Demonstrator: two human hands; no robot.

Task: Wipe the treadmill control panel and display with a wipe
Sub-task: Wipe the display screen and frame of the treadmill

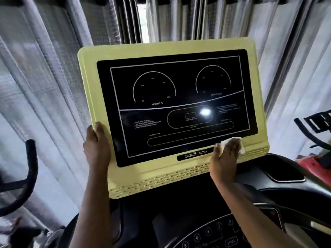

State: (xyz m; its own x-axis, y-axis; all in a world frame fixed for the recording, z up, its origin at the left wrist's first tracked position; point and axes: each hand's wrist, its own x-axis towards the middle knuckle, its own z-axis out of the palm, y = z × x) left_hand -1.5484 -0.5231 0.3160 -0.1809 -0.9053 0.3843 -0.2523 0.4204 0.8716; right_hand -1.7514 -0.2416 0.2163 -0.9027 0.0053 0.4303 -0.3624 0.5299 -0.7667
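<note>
The treadmill display [179,108] is a black screen with incline and speed dials, set in a pale yellow frame [161,178]. My left hand [97,145] grips the frame's left edge, thumb on the front. My right hand [223,158] presses a white wipe [236,143] flat against the lower right corner of the screen, with straight fingers covering most of the wipe. Below, the dark control panel [211,233] shows round numbered buttons and a start key.
Grey pleated curtains [53,77] hang behind the console. A black handlebar of another machine [30,169] curves at the left. A black cup recess [284,174] sits right of the console, with red equipment [313,165] and black bars [315,126] beyond.
</note>
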